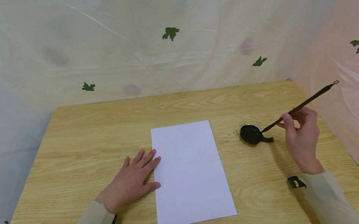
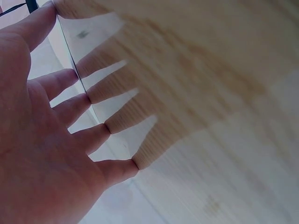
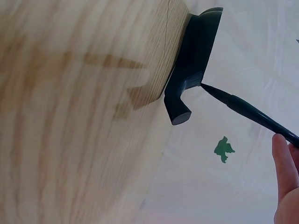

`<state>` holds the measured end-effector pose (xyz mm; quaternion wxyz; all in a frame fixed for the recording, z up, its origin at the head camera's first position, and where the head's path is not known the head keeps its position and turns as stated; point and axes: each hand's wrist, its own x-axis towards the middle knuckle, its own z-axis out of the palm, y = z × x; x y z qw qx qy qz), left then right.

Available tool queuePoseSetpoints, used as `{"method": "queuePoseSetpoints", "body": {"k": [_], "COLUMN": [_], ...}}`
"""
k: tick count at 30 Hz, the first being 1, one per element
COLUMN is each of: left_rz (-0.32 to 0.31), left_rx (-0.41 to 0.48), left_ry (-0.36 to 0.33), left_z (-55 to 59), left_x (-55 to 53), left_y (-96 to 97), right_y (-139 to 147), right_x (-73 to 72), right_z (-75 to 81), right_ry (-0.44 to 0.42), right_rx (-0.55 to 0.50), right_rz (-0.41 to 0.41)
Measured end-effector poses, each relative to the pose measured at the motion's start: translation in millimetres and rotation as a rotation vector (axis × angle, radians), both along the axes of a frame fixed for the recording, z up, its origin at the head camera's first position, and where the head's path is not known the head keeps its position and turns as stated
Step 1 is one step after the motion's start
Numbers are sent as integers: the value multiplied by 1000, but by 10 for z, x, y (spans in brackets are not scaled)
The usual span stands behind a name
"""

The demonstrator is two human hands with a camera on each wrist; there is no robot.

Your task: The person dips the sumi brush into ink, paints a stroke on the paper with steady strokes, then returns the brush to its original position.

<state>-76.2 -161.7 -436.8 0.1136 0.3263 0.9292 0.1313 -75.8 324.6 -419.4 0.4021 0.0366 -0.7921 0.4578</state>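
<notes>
A white sheet of paper [image 1: 188,175] lies upright on the wooden table. My left hand [image 1: 132,180] rests flat with fingers spread, its fingertips and thumb on the sheet's left edge; the left wrist view shows the same spread fingers [image 2: 119,171] against the surface. To the right, my right hand [image 1: 301,137] pinches a dark writing brush [image 1: 305,103] with a hanging loop at its end. The brush slants down to the left, its tip right at the rim of a small black ink dish [image 1: 251,135] with a short curved handle. In the right wrist view, the brush tip [image 3: 210,89] meets the dish's [image 3: 198,46] edge.
Small dark specks [image 1: 235,133] mark the table [image 1: 99,127] beside the ink dish. Pale sheeting with green leaf-like shapes [image 1: 170,33] hangs behind the table and along both sides. A dark band [image 1: 296,182] sits at my right wrist.
</notes>
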Motion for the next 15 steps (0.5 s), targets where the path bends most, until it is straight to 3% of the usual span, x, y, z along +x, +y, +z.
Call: {"method": "queuePoseSetpoints", "body": {"k": [15], "left_rz": [-5], "left_rx": [0], "left_ry": [4], "left_z": [6], "left_x": [7], "left_y": [-8], "right_y": [-57], "right_x": [11], "right_z": [48], "right_ry": [12], "right_rx": [39], "right_rz": [4]}}
